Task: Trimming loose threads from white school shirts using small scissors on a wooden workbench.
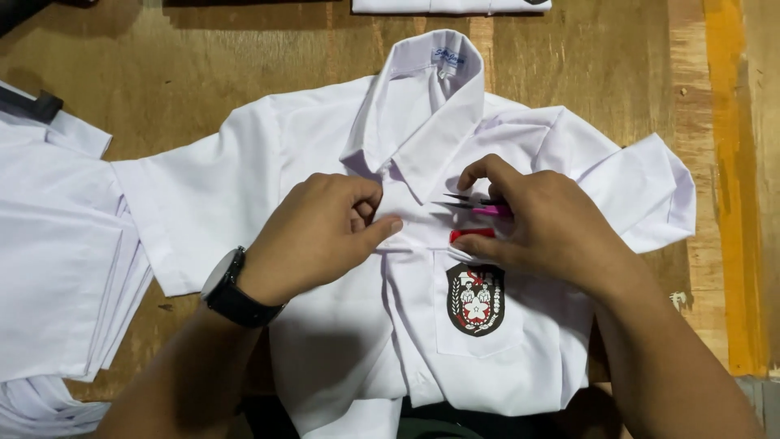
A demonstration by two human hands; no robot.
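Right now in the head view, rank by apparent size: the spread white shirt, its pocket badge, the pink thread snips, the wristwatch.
1. White shirt, far the largest.
2. Pocket badge.
3. Wristwatch, close to the badge, so this order is unsure.
4. Pink thread snips, mostly hidden by the right hand, so unsure.

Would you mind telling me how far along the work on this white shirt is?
Already looking done: a stack of white shirts lies at the left. In hand: the shirt lies front-up on the wooden table; the left hand pinches the placket below the collar, and the right hand holds pink thread snips there. Left: this shirt is still unfolded, sleeves spread.
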